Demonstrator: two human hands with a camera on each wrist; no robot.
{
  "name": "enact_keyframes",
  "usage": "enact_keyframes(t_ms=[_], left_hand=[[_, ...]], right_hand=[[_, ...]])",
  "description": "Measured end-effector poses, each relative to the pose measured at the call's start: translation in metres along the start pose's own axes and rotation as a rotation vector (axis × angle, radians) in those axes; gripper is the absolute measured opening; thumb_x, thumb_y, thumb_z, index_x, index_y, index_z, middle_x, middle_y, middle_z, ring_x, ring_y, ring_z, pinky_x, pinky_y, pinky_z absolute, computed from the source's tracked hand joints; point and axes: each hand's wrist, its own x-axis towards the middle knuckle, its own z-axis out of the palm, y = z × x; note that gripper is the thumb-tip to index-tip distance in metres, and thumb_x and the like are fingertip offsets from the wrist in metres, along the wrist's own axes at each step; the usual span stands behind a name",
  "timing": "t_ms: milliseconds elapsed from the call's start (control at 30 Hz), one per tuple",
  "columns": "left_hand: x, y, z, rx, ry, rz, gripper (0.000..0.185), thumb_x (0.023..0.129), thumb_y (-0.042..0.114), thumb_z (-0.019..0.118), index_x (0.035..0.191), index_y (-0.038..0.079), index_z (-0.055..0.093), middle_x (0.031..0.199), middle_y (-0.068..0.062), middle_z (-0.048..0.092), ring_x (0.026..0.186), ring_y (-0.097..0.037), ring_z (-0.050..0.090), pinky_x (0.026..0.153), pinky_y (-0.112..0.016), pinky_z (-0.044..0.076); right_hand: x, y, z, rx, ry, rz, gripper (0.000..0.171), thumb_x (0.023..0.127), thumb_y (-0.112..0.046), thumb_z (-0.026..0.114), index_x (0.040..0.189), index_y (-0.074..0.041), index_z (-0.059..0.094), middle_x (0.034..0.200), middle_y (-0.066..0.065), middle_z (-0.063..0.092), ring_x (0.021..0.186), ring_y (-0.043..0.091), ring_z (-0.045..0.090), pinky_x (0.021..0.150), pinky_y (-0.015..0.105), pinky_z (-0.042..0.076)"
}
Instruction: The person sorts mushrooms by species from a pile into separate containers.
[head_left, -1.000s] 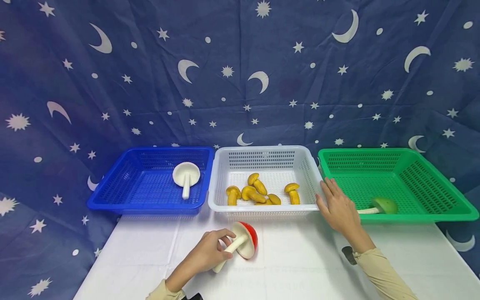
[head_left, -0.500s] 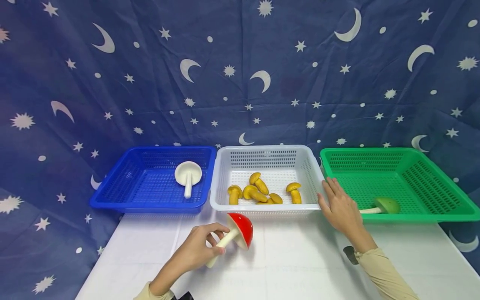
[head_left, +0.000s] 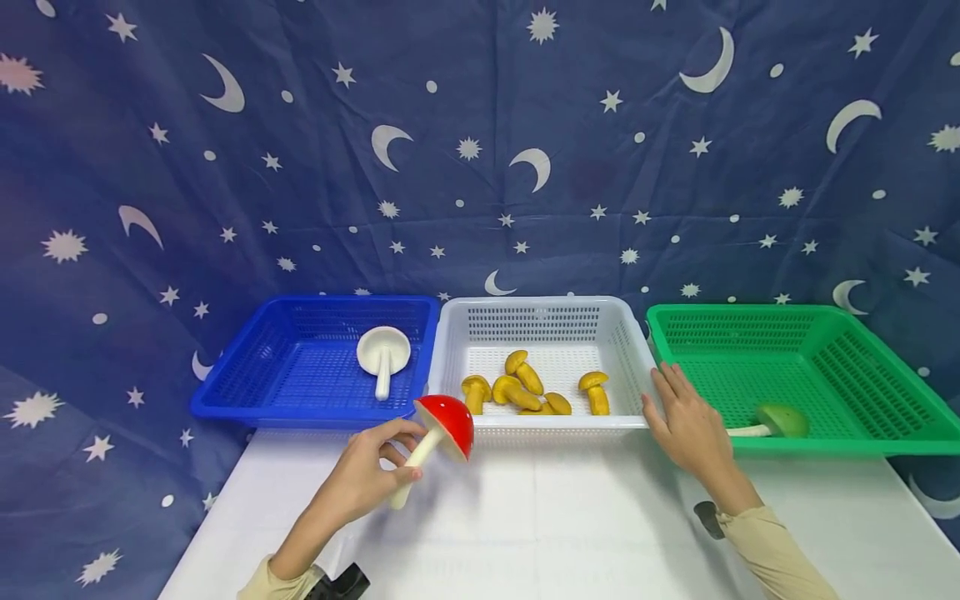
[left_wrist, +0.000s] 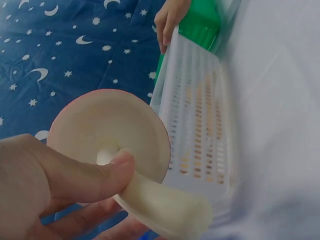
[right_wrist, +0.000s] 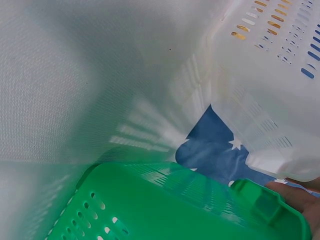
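A toy mushroom with a red, white-dotted cap (head_left: 448,423) is in my left hand (head_left: 365,468), its pale stem pinched between thumb and fingers. It is raised off the table, in front of the gap between the blue basket (head_left: 300,413) and the white basket (head_left: 555,422). The left wrist view shows the thumb across the stem (left_wrist: 165,205) and the cap's cream underside. My right hand (head_left: 692,427) rests, fingers extended, where the white basket's right corner meets the green basket (head_left: 840,446). Only part of that hand appears in the right wrist view.
Several yellow mushrooms (head_left: 513,392) lie in the white basket. A white mushroom (head_left: 383,354) lies in the blue basket, and a green-capped mushroom (head_left: 782,421) in the green one. A dark blue star-and-moon cloth (head_left: 480,167) hangs behind the baskets. White cloth (head_left: 525,525) covers the table.
My left hand has lifted the red mushroom off the table and carried it left and up toward the blue basket. My right hand has stayed at the basket edges. The head view has shifted slightly.
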Motion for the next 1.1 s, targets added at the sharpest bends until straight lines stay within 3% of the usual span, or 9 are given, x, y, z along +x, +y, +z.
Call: enact_keyframes(t_ms=[167,300,567,833,1100], left_hand=[[0.004,-0.003,-0.015,-0.016,0.078,-0.066,0.046,0.070,-0.005,0.079,0.111,0.011,0.065,0.094,-0.004,0.064,0.072,-0.014,0.064,0.061,-0.031,0.053],[0.008,-0.007,-0.027,-0.003,0.126,-0.071,0.046,0.071,-0.003,0.079,0.112,0.009,0.063,0.097,-0.007,0.064,0.074,-0.017,0.065,0.064,-0.035,0.054],[0.016,-0.013,-0.052,0.013,0.177,-0.092,0.047,0.074,0.000,0.078,0.116,0.007,0.060,0.102,-0.012,0.064,0.078,-0.022,0.067,0.062,-0.036,0.055],[0.027,-0.024,-0.075,0.030,0.228,-0.133,0.050,0.077,0.005,0.077,0.122,0.004,0.055,0.108,-0.018,0.062,0.084,-0.027,0.067,0.056,-0.033,0.055],[0.044,-0.037,-0.093,0.018,0.276,-0.165,0.051,0.079,0.005,0.075,0.124,0.003,0.052,0.110,-0.021,0.060,0.085,-0.028,0.066,0.057,-0.034,0.056]], right_hand=[[0.001,0.000,0.001,0.009,0.002,-0.010,0.051,0.095,-0.029,0.049,0.132,0.006,0.050,0.138,0.025,0.045,0.128,0.043,0.040,0.072,0.060,0.049],[0.001,0.000,0.001,0.016,0.002,-0.019,0.051,0.095,-0.029,0.049,0.131,0.007,0.050,0.137,0.026,0.045,0.128,0.043,0.040,0.070,0.060,0.049],[0.000,0.000,-0.001,0.015,-0.004,-0.015,0.050,0.096,-0.028,0.048,0.131,0.007,0.050,0.137,0.026,0.045,0.127,0.043,0.040,0.076,0.062,0.047],[-0.001,0.001,-0.001,0.011,-0.004,-0.024,0.050,0.095,-0.028,0.049,0.131,0.007,0.050,0.136,0.027,0.045,0.126,0.045,0.040,0.062,0.058,0.051],[0.000,0.001,-0.002,0.011,-0.003,-0.018,0.050,0.095,-0.027,0.050,0.131,0.007,0.050,0.137,0.027,0.045,0.126,0.044,0.040,0.067,0.061,0.050]])
